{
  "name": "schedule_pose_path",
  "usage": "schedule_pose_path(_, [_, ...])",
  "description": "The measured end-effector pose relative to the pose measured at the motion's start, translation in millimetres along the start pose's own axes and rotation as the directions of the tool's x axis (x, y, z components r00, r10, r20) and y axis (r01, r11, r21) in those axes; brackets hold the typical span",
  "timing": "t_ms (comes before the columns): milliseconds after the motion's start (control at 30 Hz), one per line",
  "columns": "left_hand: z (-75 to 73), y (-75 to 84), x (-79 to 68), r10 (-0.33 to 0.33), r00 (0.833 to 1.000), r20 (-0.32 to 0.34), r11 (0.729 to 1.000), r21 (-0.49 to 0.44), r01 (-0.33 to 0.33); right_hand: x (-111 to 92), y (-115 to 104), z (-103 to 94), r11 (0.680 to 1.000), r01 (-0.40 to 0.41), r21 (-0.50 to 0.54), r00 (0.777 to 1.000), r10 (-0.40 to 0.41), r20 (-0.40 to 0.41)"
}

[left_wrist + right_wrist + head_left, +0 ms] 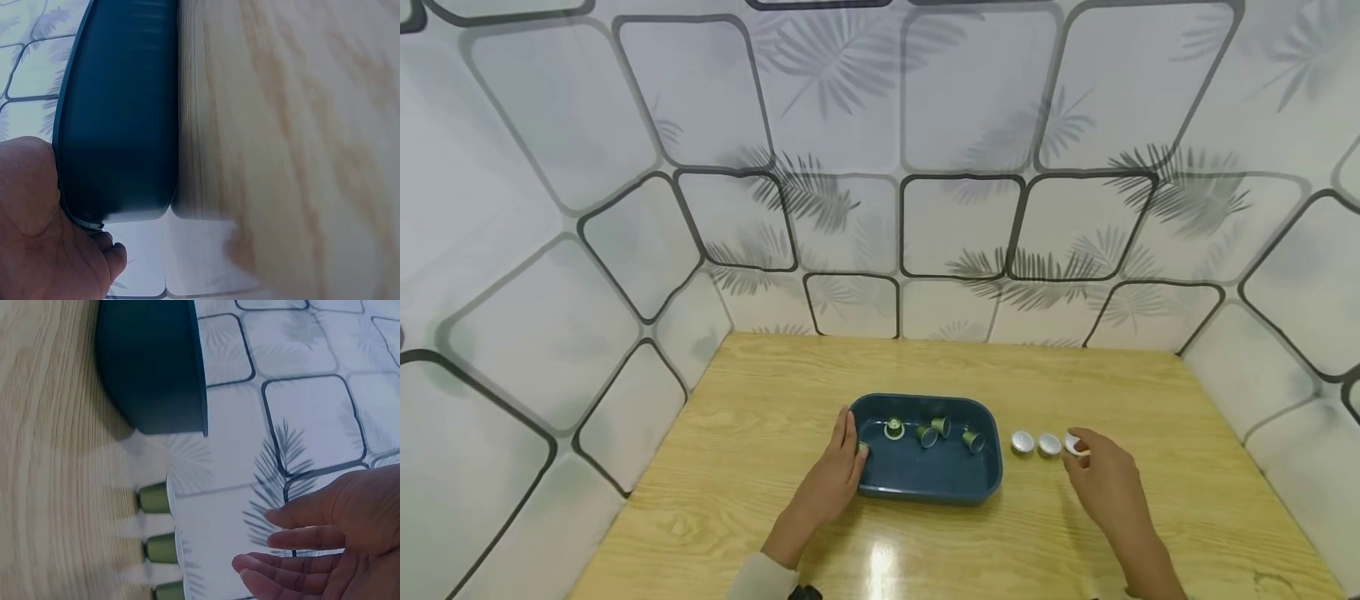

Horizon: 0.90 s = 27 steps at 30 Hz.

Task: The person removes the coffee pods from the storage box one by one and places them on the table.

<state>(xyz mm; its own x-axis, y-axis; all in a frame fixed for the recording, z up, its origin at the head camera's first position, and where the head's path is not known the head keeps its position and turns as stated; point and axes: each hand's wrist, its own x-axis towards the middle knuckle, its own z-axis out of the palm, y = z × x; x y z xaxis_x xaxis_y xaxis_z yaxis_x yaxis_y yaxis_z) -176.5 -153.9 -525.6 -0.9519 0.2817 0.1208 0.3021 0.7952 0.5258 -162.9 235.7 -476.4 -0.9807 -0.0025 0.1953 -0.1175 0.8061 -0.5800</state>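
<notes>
A dark blue rectangular tray (925, 492) sits on the wooden table. My left hand (831, 475) grips its left rim, with the thumb inside and the other fingers along the outside; the left wrist view shows the tray's outer wall (125, 112) beside the palm. To the right of the tray, three green coffee capsules (157, 497) with pale lids stand in a row, lids up. My right hand (1105, 475) hovers over the rightmost capsule (1072, 444), partly covering it in the head view. Its fingers are loosely bent and hold nothing in the right wrist view.
Inside the tray lie several more green capsules (973, 441); most are on their sides, and one (894, 428) stands lid down. Another capsule (862, 448) is by the left thumb. A patterned wall (955, 225) borders the table at the back and sides.
</notes>
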Motion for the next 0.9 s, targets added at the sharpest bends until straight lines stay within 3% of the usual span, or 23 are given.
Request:
schedule_pose_path(433, [1.7, -0.8, 1.2, 0.011, 1.0, -0.004, 1.0, -0.001, -0.011, 2.1, -32.2, 29.4, 0.999, 0.044, 0.012, 0.998, -0.043, -0.054])
schedule_pose_path(900, [2.7, -1.7, 1.4, 0.015, 1.0, -0.023, 1.0, 0.013, -0.015, 2.6, -47.7, 54.1, 0.979, 0.175, 0.106, 0.983, -0.167, -0.074])
